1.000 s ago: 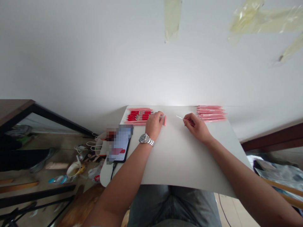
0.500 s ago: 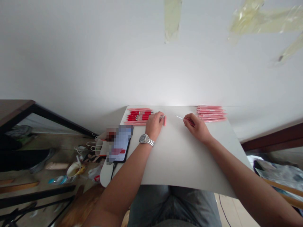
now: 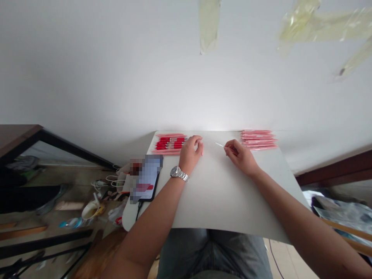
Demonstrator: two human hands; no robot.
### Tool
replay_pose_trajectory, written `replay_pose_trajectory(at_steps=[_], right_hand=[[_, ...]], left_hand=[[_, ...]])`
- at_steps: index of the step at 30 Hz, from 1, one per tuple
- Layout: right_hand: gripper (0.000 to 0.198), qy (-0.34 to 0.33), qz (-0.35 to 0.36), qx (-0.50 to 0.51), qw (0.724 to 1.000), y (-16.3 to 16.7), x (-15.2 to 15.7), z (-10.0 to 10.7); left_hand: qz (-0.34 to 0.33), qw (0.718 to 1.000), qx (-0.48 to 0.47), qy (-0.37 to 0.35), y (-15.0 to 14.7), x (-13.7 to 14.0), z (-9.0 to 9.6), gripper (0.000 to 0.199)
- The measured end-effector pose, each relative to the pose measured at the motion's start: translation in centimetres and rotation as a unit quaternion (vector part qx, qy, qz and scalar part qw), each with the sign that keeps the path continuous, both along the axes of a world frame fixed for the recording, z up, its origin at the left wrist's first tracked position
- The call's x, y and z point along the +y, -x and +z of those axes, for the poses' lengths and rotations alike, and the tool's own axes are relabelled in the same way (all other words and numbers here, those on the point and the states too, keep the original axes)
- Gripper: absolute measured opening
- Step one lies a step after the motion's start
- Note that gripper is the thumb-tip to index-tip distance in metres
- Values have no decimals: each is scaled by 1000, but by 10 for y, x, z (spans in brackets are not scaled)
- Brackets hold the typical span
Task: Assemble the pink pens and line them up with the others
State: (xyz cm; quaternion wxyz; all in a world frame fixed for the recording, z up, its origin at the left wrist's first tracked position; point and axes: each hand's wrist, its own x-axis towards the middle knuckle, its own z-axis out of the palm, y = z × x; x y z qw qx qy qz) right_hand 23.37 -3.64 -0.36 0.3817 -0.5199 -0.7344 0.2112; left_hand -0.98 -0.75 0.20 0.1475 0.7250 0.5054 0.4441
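Plain white wall backs a white table, where red pens lie far left and slim pink sticks far right. Since a second ago, the left hand has come over the short pink piece, clear beside it then and mostly hidden now; whether its fingers grip it, I cannot tell. Unchanged, the right hand pinches a thin white rod, tip pointing left.
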Motion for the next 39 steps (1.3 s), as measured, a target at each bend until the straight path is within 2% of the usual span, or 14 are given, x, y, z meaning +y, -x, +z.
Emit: replay_pose_trajectory(at_steps=[7, 12, 17, 23, 29, 39], right_hand=[[24, -8, 2, 19, 1000, 1, -1, 2], [23, -13, 4, 33, 999, 2, -2, 1], [22, -13, 21, 51, 998, 4, -5, 2], [25, -6, 42, 59, 997, 5, -7, 5], [30, 2, 58, 67, 996, 4, -7, 3], [26, 21, 80, 61, 995, 7, -13, 7]], left_hand=[[-93, 992, -89, -12, -8, -5, 3, 18], [-151, 970, -186, 47, -15, -10, 1, 23], [-176, 956, -215, 99, -21, -16, 1, 27], [-239, 930, -247, 134, -26, -19, -1, 28], [-259, 914, -268, 162, -28, -19, -3, 26], [-262, 909, -261, 191, -27, -19, -1, 27]])
